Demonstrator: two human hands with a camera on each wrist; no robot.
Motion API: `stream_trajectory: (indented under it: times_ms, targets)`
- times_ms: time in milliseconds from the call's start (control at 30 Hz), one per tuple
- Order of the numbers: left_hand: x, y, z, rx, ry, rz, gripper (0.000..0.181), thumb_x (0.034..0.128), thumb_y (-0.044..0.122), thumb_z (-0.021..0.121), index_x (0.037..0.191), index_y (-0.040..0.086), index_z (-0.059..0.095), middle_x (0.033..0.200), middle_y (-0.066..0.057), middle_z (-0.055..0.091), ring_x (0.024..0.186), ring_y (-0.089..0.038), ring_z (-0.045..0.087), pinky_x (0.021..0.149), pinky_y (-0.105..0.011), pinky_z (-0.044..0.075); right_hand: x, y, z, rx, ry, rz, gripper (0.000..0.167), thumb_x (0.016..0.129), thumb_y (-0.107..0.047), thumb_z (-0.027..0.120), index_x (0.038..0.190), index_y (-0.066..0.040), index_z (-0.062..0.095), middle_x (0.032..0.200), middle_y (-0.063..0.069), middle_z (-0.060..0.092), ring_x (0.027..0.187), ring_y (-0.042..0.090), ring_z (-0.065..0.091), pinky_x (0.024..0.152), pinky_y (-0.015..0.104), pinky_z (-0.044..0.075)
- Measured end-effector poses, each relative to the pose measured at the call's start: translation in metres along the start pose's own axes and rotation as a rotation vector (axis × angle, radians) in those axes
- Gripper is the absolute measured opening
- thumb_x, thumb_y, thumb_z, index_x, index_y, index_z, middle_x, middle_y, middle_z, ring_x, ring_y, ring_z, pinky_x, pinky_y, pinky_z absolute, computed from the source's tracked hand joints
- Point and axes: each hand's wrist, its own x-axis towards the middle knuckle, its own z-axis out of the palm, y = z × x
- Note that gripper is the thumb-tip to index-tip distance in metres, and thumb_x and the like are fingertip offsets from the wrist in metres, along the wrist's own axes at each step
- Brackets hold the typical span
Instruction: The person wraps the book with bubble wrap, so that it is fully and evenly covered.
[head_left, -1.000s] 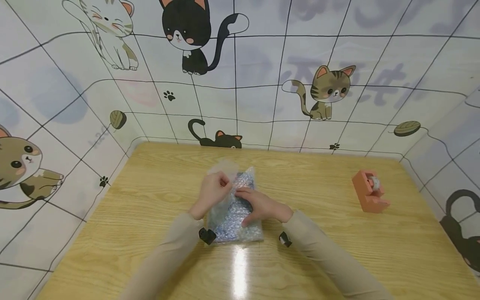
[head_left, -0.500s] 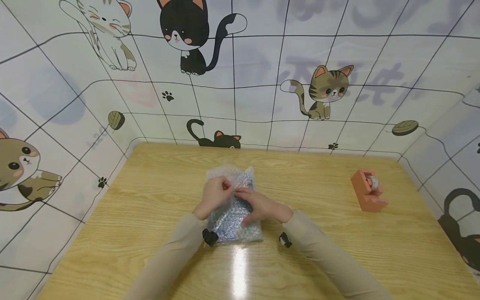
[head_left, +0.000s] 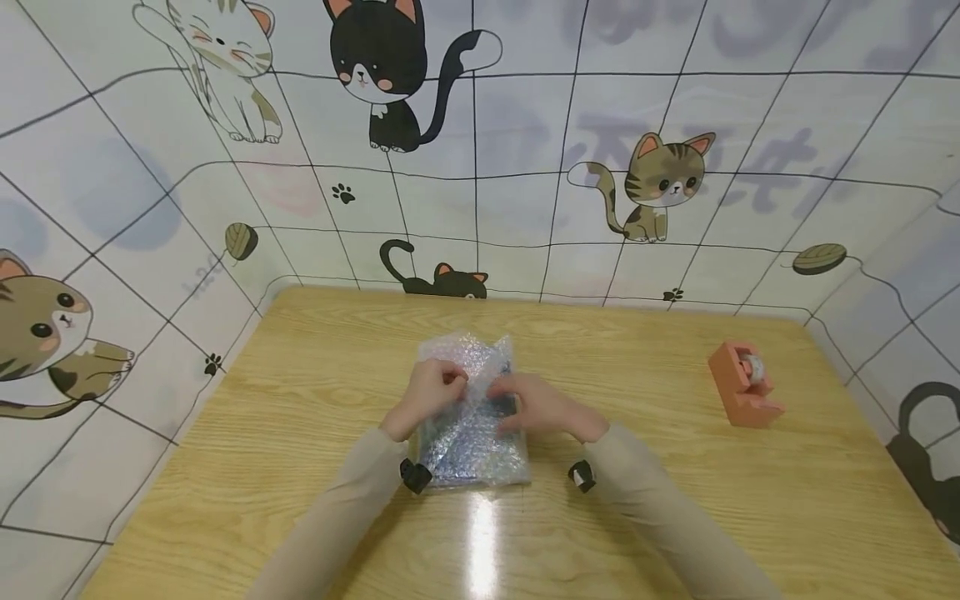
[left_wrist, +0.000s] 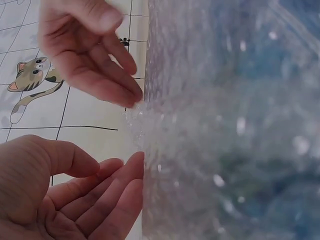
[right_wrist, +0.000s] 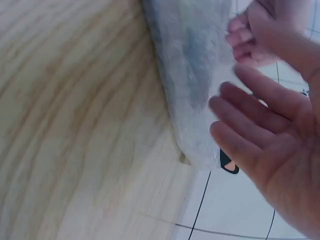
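Package (head_left: pixel 476 457) in bubble wrap lies on the table (head_left: pixel 615 358) before me, my forearms angled inward. My left hand (head_left: pixel 429 392) has fingers loosely bent, tips at the wrap; my right hand (head_left: pixel 542 403) is spread, contact unclear. A tape dispenser (head_left: pixel 738 392) sits rightward.
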Motion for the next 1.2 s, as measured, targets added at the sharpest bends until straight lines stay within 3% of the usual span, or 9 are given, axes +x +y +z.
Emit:
stream_trajectory:
  times_ms: [100,167,367,500,667,800,900,967,1200]
  targets:
    - [-0.001,0.001,0.002,-0.02,-0.007,-0.024,0.014,0.0795,-0.002,0.057,0.082,-0.007,0.07,0.069,-0.012,0.068,0.06,-0.019,0.065,0.056,-0.022,0.052,-0.002,0.0,-0.004,0.017,0.115,-0.008,0.043,0.074,-0.011,0.078,0.11,0.005,0.061,0.113,0.018,0.062,0.107,0.034,0.056,0.091,0.045,0.046]
    - [-0.001,0.002,0.002,-0.014,-0.007,-0.027,0.014,0.0793,-0.002,0.057,0.082,-0.007,0.07,0.068,-0.011,0.068,0.058,-0.019,0.065,0.054,-0.022,0.051,-0.002,0.001,-0.004,-0.003,0.129,-0.024,0.052,0.073,-0.014,0.079,0.116,0.005,0.059,0.122,0.021,0.056,0.115,0.036,0.051,0.095,0.048,0.043]
    - [-0.002,0.002,0.003,-0.003,-0.004,-0.005,0.013,0.0779,-0.003,0.059,0.082,-0.007,0.07,0.071,-0.011,0.069,0.063,-0.02,0.065,0.058,-0.024,0.053,-0.003,0.008,0.003,-0.1,-0.048,-0.02,0.088,0.068,-0.035,0.082,0.136,0.005,0.043,0.146,0.024,0.032,0.134,0.04,0.029,0.108,0.049,0.026]
    - [-0.003,0.0,0.003,-0.025,-0.039,0.03,0.014,0.0799,0.0,0.059,0.087,-0.009,0.068,0.08,-0.016,0.069,0.072,-0.025,0.066,0.064,-0.027,0.054,-0.005,0.009,0.006,-0.11,-0.087,-0.001,0.091,0.067,-0.034,0.083,0.137,0.006,0.041,0.147,0.023,0.03,0.134,0.039,0.028,0.107,0.048,0.027]
    - [-0.01,0.0,-0.004,-0.083,-0.151,0.092,0.028,0.0831,0.004,0.064,0.105,-0.013,0.061,0.101,-0.024,0.065,0.086,-0.033,0.064,0.074,-0.033,0.055,-0.002,0.006,0.006,-0.133,-0.097,0.014,0.09,0.067,-0.035,0.083,0.137,0.005,0.042,0.147,0.022,0.031,0.135,0.038,0.029,0.107,0.048,0.028]
    - [-0.019,0.001,-0.01,0.072,-0.184,0.139,0.053,0.0772,0.019,0.075,0.117,-0.01,0.055,0.118,-0.025,0.056,0.106,-0.039,0.054,0.089,-0.046,0.048,0.0,0.003,0.005,-0.15,-0.108,0.025,0.089,0.067,-0.036,0.083,0.136,0.005,0.043,0.147,0.02,0.032,0.135,0.036,0.03,0.108,0.047,0.028]
    - [-0.024,0.002,-0.011,0.245,-0.223,0.128,0.077,0.0697,0.035,0.08,0.127,-0.007,0.05,0.132,-0.027,0.046,0.121,-0.042,0.042,0.099,-0.053,0.038,0.001,0.001,0.005,-0.161,-0.116,0.042,0.089,0.067,-0.037,0.083,0.136,0.004,0.043,0.147,0.019,0.032,0.135,0.035,0.03,0.108,0.046,0.028]
    - [-0.027,0.002,-0.011,0.31,-0.263,0.118,0.088,0.0655,0.043,0.082,0.131,-0.005,0.047,0.138,-0.028,0.039,0.127,-0.043,0.035,0.101,-0.055,0.034,0.001,0.001,0.004,-0.164,-0.118,0.052,0.089,0.067,-0.036,0.083,0.136,0.003,0.043,0.147,0.019,0.032,0.135,0.035,0.03,0.108,0.046,0.027]
    - [-0.03,0.0,-0.007,0.391,-0.33,0.121,0.098,0.0609,0.049,0.082,0.134,-0.004,0.045,0.141,-0.027,0.035,0.13,-0.043,0.03,0.104,-0.054,0.03,-0.001,0.001,0.005,-0.143,-0.124,0.066,0.089,0.067,-0.036,0.083,0.136,0.004,0.043,0.148,0.02,0.031,0.136,0.035,0.028,0.109,0.047,0.026]
